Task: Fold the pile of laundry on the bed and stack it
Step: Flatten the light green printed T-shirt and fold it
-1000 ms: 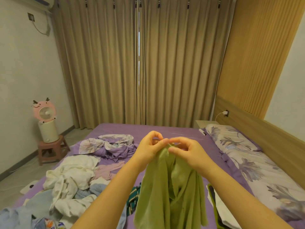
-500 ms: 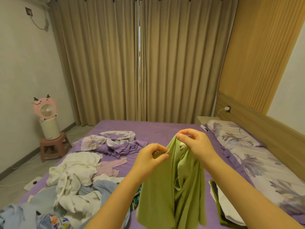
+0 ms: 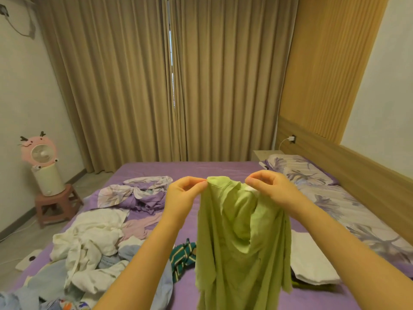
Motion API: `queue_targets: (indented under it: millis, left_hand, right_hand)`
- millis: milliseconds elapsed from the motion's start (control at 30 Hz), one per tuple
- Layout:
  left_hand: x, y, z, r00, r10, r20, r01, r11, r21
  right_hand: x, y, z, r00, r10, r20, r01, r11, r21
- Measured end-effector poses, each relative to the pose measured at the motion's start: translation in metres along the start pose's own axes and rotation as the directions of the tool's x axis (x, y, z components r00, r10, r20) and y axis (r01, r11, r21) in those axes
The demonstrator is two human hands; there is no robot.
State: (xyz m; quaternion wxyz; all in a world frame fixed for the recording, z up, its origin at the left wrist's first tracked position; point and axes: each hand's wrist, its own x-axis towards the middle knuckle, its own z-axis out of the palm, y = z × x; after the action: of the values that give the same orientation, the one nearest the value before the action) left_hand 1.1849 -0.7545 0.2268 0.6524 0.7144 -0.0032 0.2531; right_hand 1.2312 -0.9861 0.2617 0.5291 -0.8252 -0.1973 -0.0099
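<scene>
Head view: my left hand and right hand, together a second ago, now pinch the crumpled green cotton garment apart, spread above the purple-sheeted bed.

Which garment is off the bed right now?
The green garment: left hand and right hand pinch its top edge, so it hangs. The white pile lies on the bed.

Tan curtains cover the far wall (a thin slit of daylight shows), a wood headboard runs along the right, and what looks like a pink fan tops a stool.
</scene>
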Motion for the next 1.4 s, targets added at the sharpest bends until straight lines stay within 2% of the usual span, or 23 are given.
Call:
queue_targets:
  millis: [100, 167, 267, 400, 500, 600, 667, 733, 800, 867, 967, 1033, 1100, 1167, 1267, 1333, 1400]
  left_hand:
    - [0.011, 0.003, -0.012, 0.998, -0.015, -0.067, 0.016, 1.0, 0.017]
    - [0.018, 0.004, -0.019, 0.993, -0.009, -0.118, 0.014, 0.999, 0.04]
    - [0.022, 0.003, -0.029, 0.99, 0.003, -0.143, 0.017, 0.99, 0.138]
    - [0.017, 0.002, -0.039, 0.992, 0.065, -0.105, -0.014, 0.903, 0.43]
    - [0.007, 0.009, -0.042, 0.984, 0.168, -0.051, -0.095, 0.755, 0.649]
    - [-0.005, 0.021, -0.041, 0.975, 0.222, 0.011, -0.153, 0.635, 0.757]
    - [-0.012, 0.03, -0.039, 0.963, 0.269, 0.008, -0.177, 0.609, 0.773]
    - [-0.02, 0.037, -0.034, 0.955, 0.294, -0.027, -0.181, 0.655, 0.733]
    - [-0.026, 0.043, -0.027, 0.974, 0.205, -0.097, -0.098, 0.765, 0.636]
    - [-0.034, 0.046, -0.019, 0.985, 0.111, -0.134, -0.017, 0.827, 0.562]
    - [-0.055, 0.047, -0.009, 0.997, 0.042, -0.061, -0.003, 0.845, 0.535]
    - [-0.073, 0.046, -0.004, 1.0, -0.017, 0.022, 0.003, 0.852, 0.523]
    - [-0.091, 0.048, -0.001, 0.991, -0.089, 0.1, 0.021, 0.844, 0.536]
    - [-0.107, 0.051, 0.0, 0.981, -0.155, 0.117, 0.059, 0.81, 0.583]
    - [-0.129, 0.058, 0.002, 0.974, -0.216, 0.071, 0.121, 0.757, 0.642]
    - [-0.143, 0.062, 0.002, 0.972, -0.223, 0.074, 0.109, 0.707, 0.699]
    - [-0.157, 0.067, 0.003, 0.975, -0.206, 0.079, 0.091, 0.7, 0.708]
  right_hand:
    - [-0.008, 0.005, -0.016, 0.984, 0.044, 0.171, 0.006, 0.961, -0.277]
    - [-0.015, 0.014, -0.024, 0.967, 0.092, 0.236, 0.013, 0.913, -0.408]
    - [-0.028, 0.029, -0.033, 0.948, 0.161, 0.275, -0.019, 0.89, -0.455]
    - [-0.045, 0.044, -0.042, 0.942, 0.199, 0.27, -0.066, 0.899, -0.433]
    - [-0.052, 0.05, -0.051, 0.991, 0.097, 0.097, -0.062, 0.948, -0.312]
    - [-0.057, 0.049, -0.06, 0.994, 0.057, -0.091, -0.058, 0.998, -0.008]
    - [-0.06, 0.047, -0.063, 0.986, 0.059, -0.158, -0.034, 0.988, 0.154]
    - [-0.064, 0.045, -0.066, 0.984, 0.06, -0.166, -0.018, 0.969, 0.246]
    - [-0.068, 0.043, -0.072, 0.988, 0.057, -0.143, -0.017, 0.964, 0.267]
    - [-0.074, 0.042, -0.079, 0.994, 0.042, -0.097, -0.022, 0.981, 0.194]
    - [-0.088, 0.042, -0.085, 0.999, 0.001, -0.048, -0.002, 1.0, -0.024]
    - [-0.099, 0.048, -0.086, 0.998, -0.028, -0.054, 0.023, 0.996, -0.083]
    - [-0.112, 0.054, -0.088, 0.996, -0.037, -0.076, 0.032, 0.998, -0.063]
    - [-0.124, 0.061, -0.09, 0.993, -0.037, -0.111, 0.03, 0.998, -0.061]
    - [-0.141, 0.072, -0.094, 0.991, -0.055, -0.124, 0.028, 0.978, -0.207]
    - [-0.149, 0.077, -0.098, 0.992, -0.03, -0.125, -0.007, 0.957, -0.29]
    - [-0.157, 0.08, -0.101, 0.99, -0.04, -0.137, -0.014, 0.929, -0.369]
